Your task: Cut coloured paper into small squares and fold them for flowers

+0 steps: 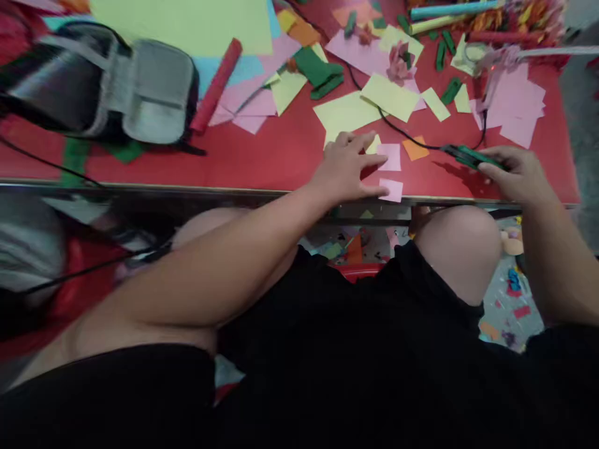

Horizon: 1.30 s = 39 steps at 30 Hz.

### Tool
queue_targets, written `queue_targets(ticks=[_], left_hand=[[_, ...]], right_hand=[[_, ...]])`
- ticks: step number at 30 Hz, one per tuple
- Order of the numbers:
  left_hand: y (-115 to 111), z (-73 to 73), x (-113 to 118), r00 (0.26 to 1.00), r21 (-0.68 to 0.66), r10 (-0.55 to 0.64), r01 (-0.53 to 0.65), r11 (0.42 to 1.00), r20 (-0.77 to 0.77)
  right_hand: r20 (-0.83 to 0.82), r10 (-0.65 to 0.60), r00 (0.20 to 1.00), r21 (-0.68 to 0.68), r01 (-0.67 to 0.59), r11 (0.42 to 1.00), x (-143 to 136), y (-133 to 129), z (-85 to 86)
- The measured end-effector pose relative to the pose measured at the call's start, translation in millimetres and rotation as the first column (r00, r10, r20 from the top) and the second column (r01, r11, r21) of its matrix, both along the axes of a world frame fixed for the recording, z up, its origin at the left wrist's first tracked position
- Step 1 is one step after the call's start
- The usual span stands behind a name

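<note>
My left hand (344, 165) lies at the table's front edge, its fingers spread. One fingertip is on a small pink paper square (392, 157), and the thumb tip rests on a second pink paper square (392, 190) at the edge. A yellow paper scrap shows just beyond the fingers. On the right, my right hand (515, 171) is closed around a slim green and black hand tool (470, 157), whose kind is blurred. The tool points left, toward an orange paper square (415, 148). A black cord (397, 130) passes behind its tip.
A grey zip case (156, 93) lies open at the left beside a red paper roll (218, 87). Yellow sheets (346, 115), green folded paper pieces (321, 72) and a pink paper flower (399, 62) cover the back. What looks like a glue gun (491, 81) stands at the right.
</note>
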State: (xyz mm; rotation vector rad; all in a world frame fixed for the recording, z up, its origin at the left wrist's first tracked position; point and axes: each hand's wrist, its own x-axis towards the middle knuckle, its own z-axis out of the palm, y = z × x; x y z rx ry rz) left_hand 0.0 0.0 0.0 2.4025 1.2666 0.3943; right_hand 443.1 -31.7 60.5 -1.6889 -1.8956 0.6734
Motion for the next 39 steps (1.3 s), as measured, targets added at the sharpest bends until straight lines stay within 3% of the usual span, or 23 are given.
queue_targets(ticks=[4,7,11,14,19,21,24,28,30,33,39], left_hand=[[-1,2.1,1,0.999,0.041,0.032,-0.033,0.999,0.037],[0,2.8,1,0.995,0.079,0.036,-0.044,0.996,0.098],[0,3.8,2,0.992,0.087,0.002,-0.013,0.996,0.127],[0,3.6,4,0.992,0.061,-0.015,0.007,0.998,0.128],[2,4.5,8,0.973,-0.098,0.017,0.005,0.995,0.229],[4,7.5,10,0.933,-0.228,0.065,0.019,0.973,0.355],[7,14.3,13,0.779,-0.376,0.177,0.081,0.923,0.601],[8,25.7,13,0.583,-0.475,0.325,0.121,0.872,0.745],[4,31.7,11,0.55,-0.506,0.364,0.125,0.854,0.751],[-7,38.9,10,0.566,-0.493,0.329,0.16,0.855,0.756],[-17,37.8,10,0.529,-0.252,0.123,0.178,0.951,0.84]], right_hand=[[-0.246,-0.127,0.961,-0.142,0.094,0.985,-36,14,-10.0],[-0.304,-0.096,0.948,-0.117,0.063,0.991,-55,31,-12.9],[-0.034,0.006,0.999,0.065,-0.004,0.998,-66,63,-16.9],[0.222,0.037,0.974,0.114,-0.064,0.991,-70,80,-21.2],[0.347,0.052,0.936,0.152,-0.111,0.982,-101,68,-12.5],[0.252,0.135,0.958,0.134,-0.172,0.976,-126,52,-4.4],[-0.08,0.199,0.977,0.033,-0.196,0.98,-167,31,3.4],[-0.47,0.129,0.873,-0.056,-0.175,0.983,-203,22,4.5],[-0.567,0.084,0.82,-0.03,-0.122,0.992,-208,21,5.6],[-0.657,0.03,0.753,0.003,-0.037,0.999,-209,16,9.0],[-0.691,0.02,0.722,0.002,-0.025,1.0,-213,1,11.9]])
